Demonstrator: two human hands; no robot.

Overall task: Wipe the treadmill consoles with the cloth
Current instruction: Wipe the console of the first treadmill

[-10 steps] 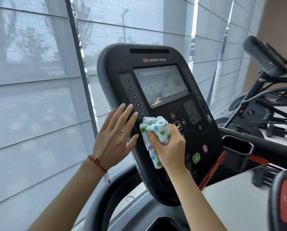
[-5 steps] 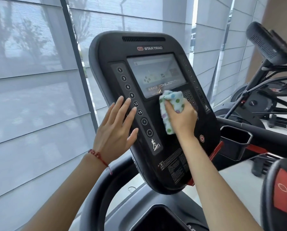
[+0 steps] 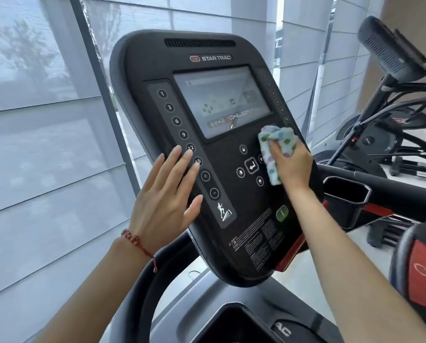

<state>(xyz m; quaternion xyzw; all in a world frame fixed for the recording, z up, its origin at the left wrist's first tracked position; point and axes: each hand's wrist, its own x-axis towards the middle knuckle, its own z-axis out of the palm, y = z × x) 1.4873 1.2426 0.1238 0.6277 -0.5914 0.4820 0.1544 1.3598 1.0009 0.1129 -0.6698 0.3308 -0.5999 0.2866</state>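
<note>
Cloth (image 3: pixel 277 147): white terry, printed with green, purple and blue dots, bunched into a wad. Held in the right hand (image 3: pixel 292 162), fingers curled around the upper part and clamped on it, thumb across the front. Bunched top protrudes above the knuckles, just below the lower right corner of the screen (image 3: pixel 222 102). Loose tail hangs below the thumb, down past the enter key (image 3: pixel 251 165). Long axis runs roughly top to bottom along the panel face, tail end pointing down toward the wrist. Pressed against the treadmill console (image 3: pixel 214 157) to the right of the arrow keys.

Console: black, rounded outline, tilted back, top edge away from the camera. Marked STAR TRAC above the screen. Column of round keys numbered 1, 3, 6, 9, 12, 15 down the left strip (image 3: pixel 189 154), followed by plus and minus keys.

Left hand (image 3: pixel 168 201): flat, fingers straight and close together, thumb spread out to the side. Fingertips (image 3: pixel 189 157) rest at keys 12 and 15 on the left strip. Red cord bracelet (image 3: pixel 137 242) around the wrist. Well apart from the cloth, with the arrow keys between.
</note>
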